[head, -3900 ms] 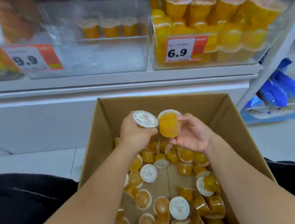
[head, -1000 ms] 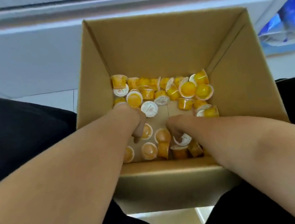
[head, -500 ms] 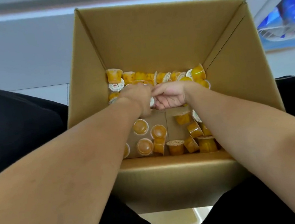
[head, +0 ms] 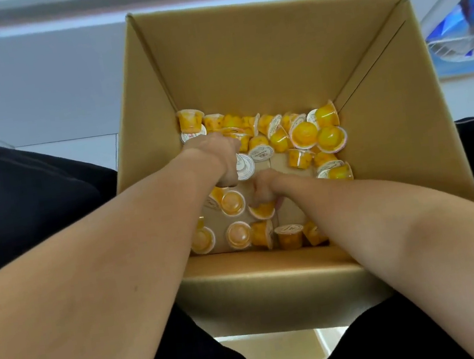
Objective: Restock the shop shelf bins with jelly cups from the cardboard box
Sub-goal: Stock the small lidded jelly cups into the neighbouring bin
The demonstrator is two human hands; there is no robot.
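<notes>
Matt cardboard box (head: 259, 63) holds glossy plastic jelly cups (head: 302, 135).

The cardboard box (head: 257, 54) was plain tan-brown. The jelly cups (head: 302, 135) were clear over yellow-orange fruit, their lids white with faint print — some red. The trousers (head: 18, 194) were black, the shelf base (head: 33, 80) pale grey-white, the packets (head: 468, 16) blue.

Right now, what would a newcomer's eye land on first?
Bright yellow jelly cups scattered over the floor of the open cardboard box. Both bare arms reach in: the left hand holds a white-lidded cup, and the right hand grips an orange cup nearer the front wall.
</notes>
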